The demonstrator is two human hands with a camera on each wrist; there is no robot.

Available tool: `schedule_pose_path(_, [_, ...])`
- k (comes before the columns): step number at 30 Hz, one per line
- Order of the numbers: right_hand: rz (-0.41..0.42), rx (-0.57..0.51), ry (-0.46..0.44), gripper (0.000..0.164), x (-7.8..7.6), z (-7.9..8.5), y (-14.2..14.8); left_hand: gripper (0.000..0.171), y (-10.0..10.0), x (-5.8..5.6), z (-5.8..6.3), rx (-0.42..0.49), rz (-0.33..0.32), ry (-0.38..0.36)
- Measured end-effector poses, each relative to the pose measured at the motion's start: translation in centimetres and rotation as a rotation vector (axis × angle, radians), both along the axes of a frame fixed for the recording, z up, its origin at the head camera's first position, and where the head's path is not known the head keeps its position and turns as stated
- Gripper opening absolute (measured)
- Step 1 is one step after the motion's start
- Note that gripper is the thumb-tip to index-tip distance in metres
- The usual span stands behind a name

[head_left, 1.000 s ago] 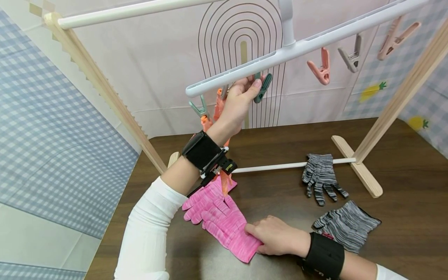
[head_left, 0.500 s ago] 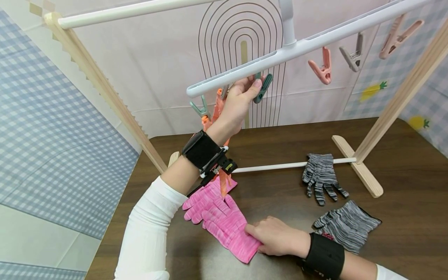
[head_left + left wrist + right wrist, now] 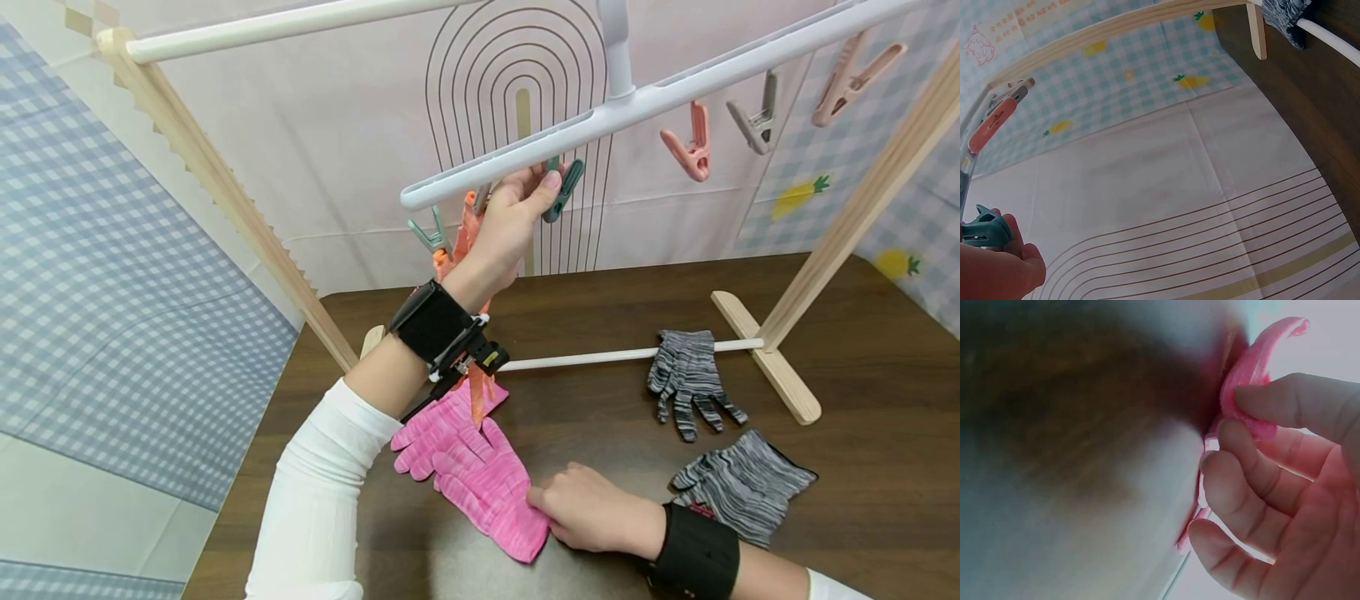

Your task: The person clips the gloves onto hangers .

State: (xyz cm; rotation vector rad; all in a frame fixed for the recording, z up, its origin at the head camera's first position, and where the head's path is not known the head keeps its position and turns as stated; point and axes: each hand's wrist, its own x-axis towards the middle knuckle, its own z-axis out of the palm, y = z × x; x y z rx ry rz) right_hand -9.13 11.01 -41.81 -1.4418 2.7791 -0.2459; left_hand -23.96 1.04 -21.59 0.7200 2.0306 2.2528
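Observation:
In the head view my left hand (image 3: 513,212) grips a dark green clothespin (image 3: 564,192) hanging under the white hanger bar (image 3: 525,158). The left wrist view shows the same clothespin (image 3: 988,228) between thumb and fingers. Down on the table my right hand (image 3: 588,508) pinches the edge of the nearer pink glove (image 3: 498,504). In the right wrist view its thumb and forefinger hold a fold of pink fabric (image 3: 1250,381). Another pink glove (image 3: 435,425) lies partly under the first. Orange gloves (image 3: 467,229) hang from clothespins at the bar's left end, largely hidden behind my left arm.
A light green clothespin (image 3: 432,233) holds orange fabric. Pink (image 3: 690,146) and grey clothespins (image 3: 756,121) hang on the right. One grey striped glove (image 3: 686,371) drapes over the rack's lower rod (image 3: 577,359); another grey glove (image 3: 750,483) lies on the table. Wooden posts (image 3: 217,192) flank the sides.
My right hand has drawn the near end of the pink glove up into a fold, and its cuff looks narrower. The left hand stays on the clothespin.

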Motion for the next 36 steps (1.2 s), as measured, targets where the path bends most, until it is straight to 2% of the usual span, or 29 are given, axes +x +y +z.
schedule_pose_path(7, [0.016,-0.048,0.083,0.017,-0.2,0.0,0.2,0.037,0.0,0.0,-0.1,-0.001,0.000,-0.001])
schedule_pose_path(15, [-0.008,-0.088,0.052,0.010,-0.5,0.8,0.5,0.037,0.0,0.0,-0.1,-0.008,0.006,0.005])
schedule_pose_path(20, [-0.019,-0.096,0.046,0.011,-0.5,1.6,0.8,0.037,0.0,0.0,0.0,-0.002,0.007,0.005])
schedule_pose_path(36, [0.031,-0.164,0.020,0.017,-0.5,4.5,1.5,0.035,-0.1,0.0,-0.1,0.003,0.010,-0.005])
